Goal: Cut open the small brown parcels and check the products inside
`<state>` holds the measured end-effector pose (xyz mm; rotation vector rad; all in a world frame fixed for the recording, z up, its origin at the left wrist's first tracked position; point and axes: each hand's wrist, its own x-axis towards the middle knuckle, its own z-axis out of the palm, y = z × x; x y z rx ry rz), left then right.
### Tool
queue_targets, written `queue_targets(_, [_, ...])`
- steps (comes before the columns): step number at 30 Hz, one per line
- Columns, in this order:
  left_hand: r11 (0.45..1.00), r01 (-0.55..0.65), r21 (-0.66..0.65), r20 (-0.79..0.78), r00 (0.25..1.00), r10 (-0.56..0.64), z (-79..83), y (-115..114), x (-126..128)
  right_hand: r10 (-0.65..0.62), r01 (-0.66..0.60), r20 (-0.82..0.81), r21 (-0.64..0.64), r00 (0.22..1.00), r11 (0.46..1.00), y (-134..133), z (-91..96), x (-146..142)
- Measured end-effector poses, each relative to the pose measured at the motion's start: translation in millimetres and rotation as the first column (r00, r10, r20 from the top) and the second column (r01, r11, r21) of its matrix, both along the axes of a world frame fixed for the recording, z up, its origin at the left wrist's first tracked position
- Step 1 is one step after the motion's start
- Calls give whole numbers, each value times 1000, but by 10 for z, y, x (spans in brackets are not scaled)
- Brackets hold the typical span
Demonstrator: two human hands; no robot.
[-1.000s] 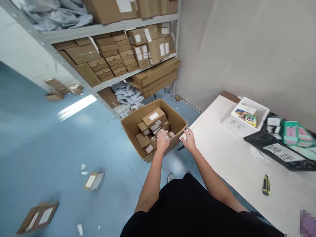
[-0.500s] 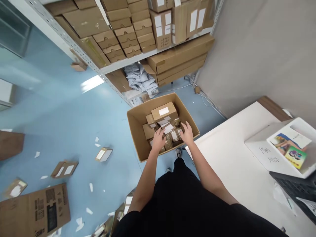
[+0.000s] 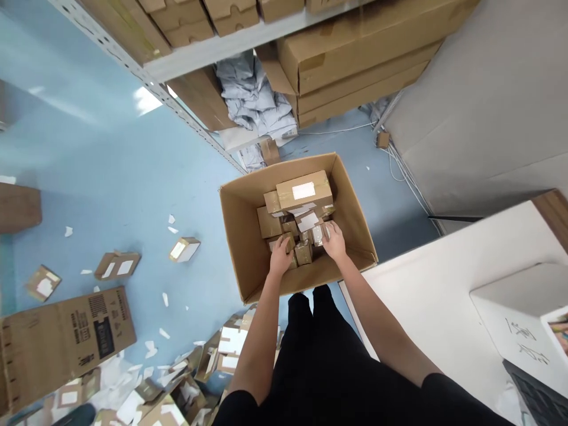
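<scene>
A large open carton stands in front of me with several small cardboard boxes in it. Inside, my left hand is curled round a small brown box near the front left. My right hand has its fingers bent over a small box with a white label at the right. Between the hands lies another small taped box. Behind them, a longer box with a white label rests on top of others. The undersides of the held boxes are hidden.
Metal shelving with cardboard boxes and grey plastic mailers rises beyond the carton. At the right is a white table close to the carton's edge. Opened boxes and paper scraps litter the blue floor at the left.
My view has tilted down and come closer to the carton. Both hands have reached deeper among the small boxes, and their fingers have closed in on them.
</scene>
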<state>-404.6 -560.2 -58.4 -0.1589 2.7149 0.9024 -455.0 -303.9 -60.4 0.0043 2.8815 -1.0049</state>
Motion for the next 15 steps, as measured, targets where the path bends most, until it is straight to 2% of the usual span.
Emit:
queue_targets(4, [998,-53,26,204,978,47,-671,-48,-49,48,-53,125,41,991,998,-322,-609,-128])
queue_targets(8, [999,-31,6,465,885,25,-1328,-42,-112,92,-143,331,134,939,981,-643,-1275,-268])
queue_targets(12, [1000,-1,27,546,837,-14,-2082,-22,-204,106,-261,548,214,830,941,-763,-2016,-342])
queue_targets(15, [998,19,64,582,811,-53,-2696,-1,-244,137,-370,679,209,721,905,-732,-2586,-323])
